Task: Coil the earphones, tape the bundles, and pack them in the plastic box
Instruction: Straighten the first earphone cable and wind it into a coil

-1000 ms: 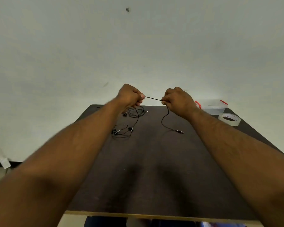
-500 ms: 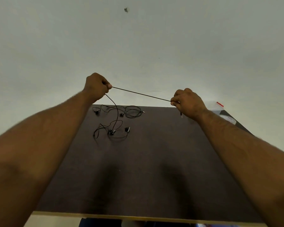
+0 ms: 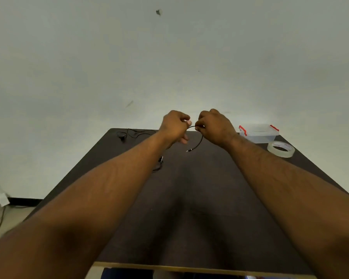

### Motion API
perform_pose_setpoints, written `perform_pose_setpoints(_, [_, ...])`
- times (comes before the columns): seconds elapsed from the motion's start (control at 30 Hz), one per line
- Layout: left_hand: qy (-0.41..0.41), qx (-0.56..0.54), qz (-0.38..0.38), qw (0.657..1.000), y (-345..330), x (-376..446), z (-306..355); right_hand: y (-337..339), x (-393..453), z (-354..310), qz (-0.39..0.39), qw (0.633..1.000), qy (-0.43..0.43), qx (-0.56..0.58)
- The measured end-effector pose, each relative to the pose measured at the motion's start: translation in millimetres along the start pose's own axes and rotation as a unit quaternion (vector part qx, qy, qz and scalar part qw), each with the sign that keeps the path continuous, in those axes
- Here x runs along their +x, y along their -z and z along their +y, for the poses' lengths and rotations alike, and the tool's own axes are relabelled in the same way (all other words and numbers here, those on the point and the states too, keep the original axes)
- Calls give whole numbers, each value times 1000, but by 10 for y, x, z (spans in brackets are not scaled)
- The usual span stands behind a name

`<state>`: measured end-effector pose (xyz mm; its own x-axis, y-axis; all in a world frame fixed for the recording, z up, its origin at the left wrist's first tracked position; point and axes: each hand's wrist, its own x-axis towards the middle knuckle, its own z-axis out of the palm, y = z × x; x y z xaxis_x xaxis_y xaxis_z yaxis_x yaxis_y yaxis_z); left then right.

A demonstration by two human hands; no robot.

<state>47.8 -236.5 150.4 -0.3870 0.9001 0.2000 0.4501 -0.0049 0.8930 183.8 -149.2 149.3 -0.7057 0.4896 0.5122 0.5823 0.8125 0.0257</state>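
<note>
Above the far middle of the dark table [image 3: 210, 208], my left hand [image 3: 174, 125] and my right hand [image 3: 215, 125] are close together, both pinching a black earphone cable [image 3: 200, 140]. A short span of cable runs between the two hands. From my right hand the cable curves down to its plug end just above the table. More black earphone cable [image 3: 132, 133] lies at the far left corner, and a bit shows beside my left forearm. A clear plastic box [image 3: 259, 133] with red clips and a roll of clear tape [image 3: 280, 149] sit at the far right.
A pale wall rises behind the table. The table's near edge is light wood [image 3: 189, 268]. On the floor at the left lie a white tag and a dark cord [image 3: 0, 216].
My hands, spread wide with the cable taut half a second ago, have come together. My left hand dropped and moved right, and the cable now hangs in a short loop.
</note>
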Motion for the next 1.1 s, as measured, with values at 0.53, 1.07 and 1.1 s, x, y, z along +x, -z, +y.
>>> perform_pose_setpoints(0.53, [-75, 129, 102, 983, 576, 291, 42, 145, -209, 334, -31, 997, -43, 49])
perform_pose_setpoints(1.07, [-142, 130, 147, 970, 679, 331, 158, 104, -422, -144, -177, 796, -175, 552])
perform_pose_setpoints(1.1, [-149, 121, 144, 971, 671, 325, 159, 113, -457, -215, -197, 747, -182, 608])
